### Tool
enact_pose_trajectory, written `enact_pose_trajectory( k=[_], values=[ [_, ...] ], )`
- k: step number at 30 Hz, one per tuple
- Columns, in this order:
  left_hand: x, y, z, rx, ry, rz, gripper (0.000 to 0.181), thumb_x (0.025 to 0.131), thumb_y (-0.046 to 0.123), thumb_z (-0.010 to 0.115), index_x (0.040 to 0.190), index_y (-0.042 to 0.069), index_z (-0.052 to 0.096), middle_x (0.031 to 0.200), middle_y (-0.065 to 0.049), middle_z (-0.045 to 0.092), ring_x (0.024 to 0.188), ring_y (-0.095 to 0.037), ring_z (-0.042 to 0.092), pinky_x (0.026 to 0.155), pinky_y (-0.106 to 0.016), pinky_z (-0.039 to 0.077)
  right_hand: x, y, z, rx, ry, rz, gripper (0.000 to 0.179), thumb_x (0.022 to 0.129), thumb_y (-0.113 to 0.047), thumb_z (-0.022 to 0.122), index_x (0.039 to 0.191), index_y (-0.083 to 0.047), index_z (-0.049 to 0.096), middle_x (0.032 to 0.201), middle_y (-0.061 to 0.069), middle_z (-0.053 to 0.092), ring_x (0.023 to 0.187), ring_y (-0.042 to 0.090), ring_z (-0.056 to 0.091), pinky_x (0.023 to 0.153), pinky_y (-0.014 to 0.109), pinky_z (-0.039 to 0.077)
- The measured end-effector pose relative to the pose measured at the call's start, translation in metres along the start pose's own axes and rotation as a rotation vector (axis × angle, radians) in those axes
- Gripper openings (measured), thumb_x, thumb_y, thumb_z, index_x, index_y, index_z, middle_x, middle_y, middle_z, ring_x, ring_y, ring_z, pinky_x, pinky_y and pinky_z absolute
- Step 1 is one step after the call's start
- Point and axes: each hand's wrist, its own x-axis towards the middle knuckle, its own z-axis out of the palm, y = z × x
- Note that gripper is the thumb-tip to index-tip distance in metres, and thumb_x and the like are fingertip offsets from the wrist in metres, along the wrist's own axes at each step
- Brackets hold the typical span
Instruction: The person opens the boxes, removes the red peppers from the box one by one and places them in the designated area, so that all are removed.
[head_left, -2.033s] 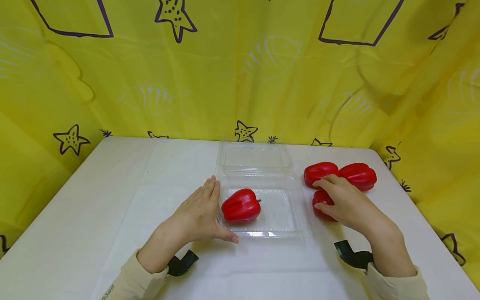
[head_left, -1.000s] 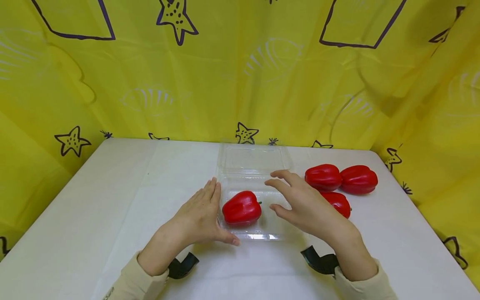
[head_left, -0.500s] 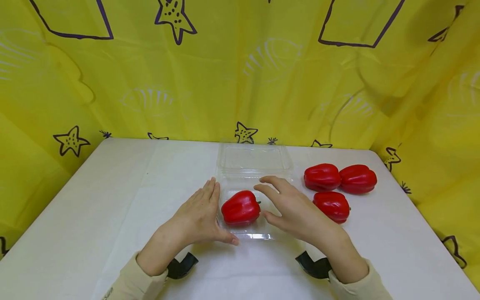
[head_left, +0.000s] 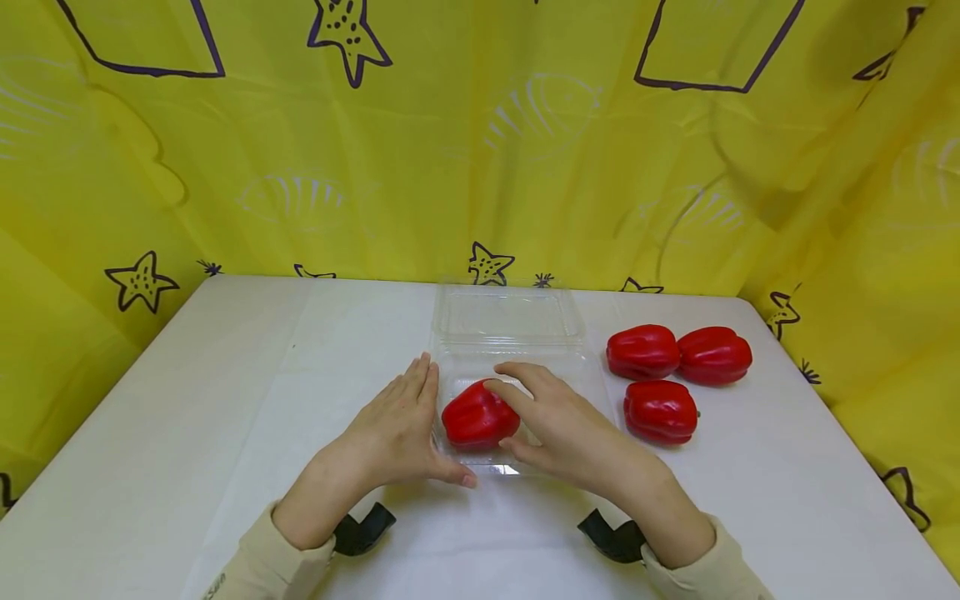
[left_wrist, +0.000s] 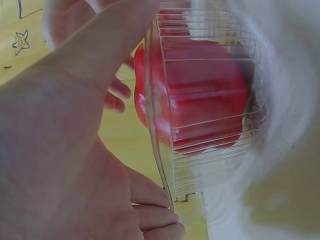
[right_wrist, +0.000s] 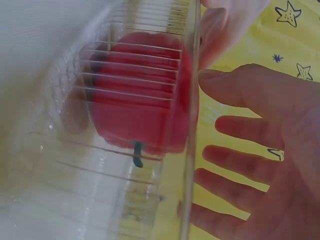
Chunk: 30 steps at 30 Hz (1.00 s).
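A red bell pepper (head_left: 474, 417) lies on its side in the left part of a clear plastic clamshell box (head_left: 581, 454), whose lid stands open towards the back. My left hand (head_left: 390, 429) rests along the box's left side, fingers straight, thumb at the front corner; in the left wrist view its fingertips touch the box rim (left_wrist: 161, 165). Over the pepper's right side hovers my right hand (head_left: 570, 429), fingers spread and slightly bent. The right wrist view shows nothing between those fingers (right_wrist: 240, 162), with the pepper (right_wrist: 135, 115) and its green stem behind the ribbed wall.
Three more red bell peppers lie right of the box: one at the back left (head_left: 642, 352), one at the back right (head_left: 715, 356) and one nearer (head_left: 661, 412). A white cloth (head_left: 225, 400) covers the table. A yellow patterned curtain (head_left: 420, 167) hangs behind it and at both sides.
My right hand has left the near pepper at the right and moved left over the pepper in the box, carrying nothing. The left hand has stayed at the box's left side.
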Motion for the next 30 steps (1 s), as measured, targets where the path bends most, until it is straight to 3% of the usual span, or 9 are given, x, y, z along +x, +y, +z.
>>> enact_pose_trajectory(
  k=[8, 15, 23, 30],
  values=[
    [0.000, 0.000, 0.000, 0.005, -0.008, -0.004, 0.136, 0.061, 0.075, 0.078, 0.155, -0.006, 0.021, 0.165, -0.022, 0.013, 0.154, -0.037, 0.014, 0.123, -0.051, 0.022, 0.007, -0.003, 0.010, -0.017, -0.027, -0.014, 0.064, 0.079, -0.023, 0.082, 0.138, -0.018, 0.056, 0.147, 0.003, 0.048, 0.135, 0.022, 0.046, 0.102, 0.038, 0.053],
    [0.001, 0.000, 0.000, 0.007, -0.005, 0.002, 0.137, 0.061, 0.076, 0.077, 0.154, -0.007, 0.020, 0.165, -0.023, 0.012, 0.154, -0.037, 0.014, 0.124, -0.051, 0.022, 0.008, 0.000, 0.017, -0.005, -0.004, -0.071, 0.060, 0.081, -0.020, 0.081, 0.136, -0.014, 0.057, 0.144, 0.005, 0.051, 0.135, 0.023, 0.046, 0.105, 0.039, 0.051],
    [0.001, -0.001, 0.001, 0.011, -0.005, 0.002, 0.138, 0.061, 0.076, 0.077, 0.154, -0.007, 0.020, 0.165, -0.023, 0.012, 0.154, -0.037, 0.014, 0.124, -0.051, 0.022, 0.010, 0.004, 0.023, 0.032, -0.028, -0.083, 0.071, 0.080, -0.026, 0.083, 0.143, -0.015, 0.051, 0.148, 0.004, 0.048, 0.139, 0.024, 0.043, 0.105, 0.042, 0.051],
    [0.000, -0.001, 0.000, 0.011, 0.001, 0.007, 0.140, 0.060, 0.077, 0.077, 0.154, -0.008, 0.019, 0.164, -0.025, 0.011, 0.154, -0.037, 0.013, 0.124, -0.051, 0.021, 0.011, 0.006, 0.027, 0.027, -0.027, -0.098, 0.064, 0.083, -0.026, 0.081, 0.140, -0.016, 0.054, 0.145, 0.007, 0.049, 0.137, 0.025, 0.043, 0.106, 0.043, 0.050]
  ],
)
